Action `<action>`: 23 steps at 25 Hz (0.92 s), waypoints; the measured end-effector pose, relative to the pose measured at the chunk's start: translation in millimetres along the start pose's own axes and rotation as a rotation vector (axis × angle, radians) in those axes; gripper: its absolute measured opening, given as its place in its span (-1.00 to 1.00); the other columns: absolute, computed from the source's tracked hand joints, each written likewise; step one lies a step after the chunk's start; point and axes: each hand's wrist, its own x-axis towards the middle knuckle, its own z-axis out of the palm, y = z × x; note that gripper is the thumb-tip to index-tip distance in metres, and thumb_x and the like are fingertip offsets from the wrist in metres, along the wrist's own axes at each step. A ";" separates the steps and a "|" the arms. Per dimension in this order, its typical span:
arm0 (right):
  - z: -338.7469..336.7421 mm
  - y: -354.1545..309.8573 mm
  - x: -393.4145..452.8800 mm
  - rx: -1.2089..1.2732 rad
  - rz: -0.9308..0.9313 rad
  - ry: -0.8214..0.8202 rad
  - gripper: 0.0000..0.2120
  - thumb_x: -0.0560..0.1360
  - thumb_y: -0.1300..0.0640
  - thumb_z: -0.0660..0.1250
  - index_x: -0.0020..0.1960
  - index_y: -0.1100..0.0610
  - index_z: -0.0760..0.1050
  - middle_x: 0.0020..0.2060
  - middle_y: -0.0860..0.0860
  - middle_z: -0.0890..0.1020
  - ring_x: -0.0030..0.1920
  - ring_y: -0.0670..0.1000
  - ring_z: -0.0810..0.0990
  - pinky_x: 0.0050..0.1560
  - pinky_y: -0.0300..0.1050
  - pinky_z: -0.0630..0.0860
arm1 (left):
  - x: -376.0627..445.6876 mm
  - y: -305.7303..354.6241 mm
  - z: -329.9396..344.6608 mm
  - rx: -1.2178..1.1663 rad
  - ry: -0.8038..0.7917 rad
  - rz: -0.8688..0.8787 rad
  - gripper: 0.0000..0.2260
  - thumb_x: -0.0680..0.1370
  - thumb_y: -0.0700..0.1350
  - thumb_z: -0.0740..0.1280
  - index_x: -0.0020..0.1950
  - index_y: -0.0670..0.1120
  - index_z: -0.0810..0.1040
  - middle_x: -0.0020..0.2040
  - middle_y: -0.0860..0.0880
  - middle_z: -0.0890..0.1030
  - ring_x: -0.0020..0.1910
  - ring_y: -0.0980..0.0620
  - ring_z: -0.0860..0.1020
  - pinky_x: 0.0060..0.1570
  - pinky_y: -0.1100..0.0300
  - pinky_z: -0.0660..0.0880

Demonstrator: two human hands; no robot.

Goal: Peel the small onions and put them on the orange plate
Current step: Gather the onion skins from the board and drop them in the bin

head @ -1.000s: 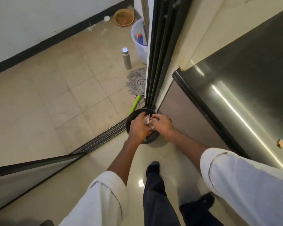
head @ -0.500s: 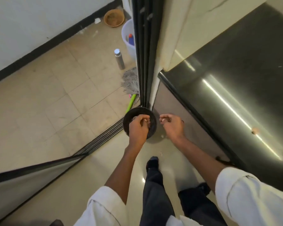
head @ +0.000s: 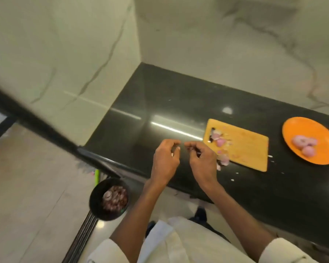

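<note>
Both hands (head: 184,160) have risen from the bin (head: 108,199), grips curled, contents unclear, onions (head: 304,143) right.

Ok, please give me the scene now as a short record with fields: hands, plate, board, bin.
hands: left hand and right hand raised over the black counter, fingers curled, fingertips close together; anything held is too blurred to tell
plate: orange plate holds peeled onions
board: wooden cutting board with onion skins
bin: black bin on the floor, peels inside
</note>
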 end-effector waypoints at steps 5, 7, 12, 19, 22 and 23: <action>-90.9 63.7 28.0 -0.327 0.148 0.062 -0.72 0.62 0.19 0.43 0.31 0.01 0.61 0.21 -0.01 0.62 0.19 0.02 0.61 0.21 -0.02 0.59 | 10.3 31.8 72.8 0.669 -0.202 -0.146 -0.48 0.66 0.20 0.36 0.50 -0.07 0.41 0.48 -0.13 0.35 0.41 -0.19 0.42 0.25 -0.08 0.58; -112.1 83.0 35.2 -0.437 0.235 -0.024 -0.65 0.63 0.09 0.43 0.41 0.03 0.54 0.27 0.03 0.55 0.24 0.05 0.56 0.22 -0.04 0.56 | 5.4 29.1 83.0 0.696 -0.142 -0.251 -0.48 0.68 0.13 0.38 0.51 -0.13 0.37 0.50 -0.17 0.31 0.42 -0.21 0.41 0.29 -0.04 0.54; -118.3 99.1 50.3 -0.472 0.252 -0.210 -0.55 0.62 0.08 0.44 0.49 0.02 0.46 0.32 0.05 0.50 0.21 0.06 0.58 0.18 -0.07 0.57 | 4.6 19.3 95.4 0.510 -0.090 -0.222 -0.69 0.68 -0.15 0.40 0.41 -0.14 0.48 0.36 -0.10 0.44 0.26 -0.04 0.51 0.27 0.09 0.52; -126.2 104.4 60.1 -0.329 0.142 -0.171 -0.64 0.61 0.15 0.45 0.39 0.00 0.55 0.22 -0.01 0.57 0.15 0.01 0.60 0.15 -0.04 0.61 | -4.0 24.1 107.1 -0.165 0.006 -0.337 -0.72 0.65 -0.30 0.39 0.30 -0.01 0.61 0.09 -0.03 0.66 0.05 0.05 0.68 0.09 0.24 0.64; -119.5 99.7 50.8 -0.381 0.059 -0.151 -0.66 0.62 0.14 0.44 0.38 0.04 0.54 0.24 -0.01 0.55 0.20 0.03 0.57 0.14 -0.06 0.59 | -9.5 15.6 101.9 -0.109 0.022 -0.322 -0.74 0.67 -0.19 0.41 0.35 0.00 0.59 0.25 0.00 0.61 0.11 0.08 0.65 0.14 0.16 0.65; -113.0 97.2 45.2 -0.454 0.047 -0.207 -0.62 0.61 0.11 0.46 0.41 0.06 0.51 0.28 0.01 0.52 0.23 0.06 0.56 0.15 -0.05 0.58 | -12.6 11.4 101.4 0.053 0.006 -0.300 -0.73 0.68 -0.12 0.41 0.38 -0.01 0.57 0.30 0.01 0.55 0.16 0.10 0.60 0.21 0.15 0.62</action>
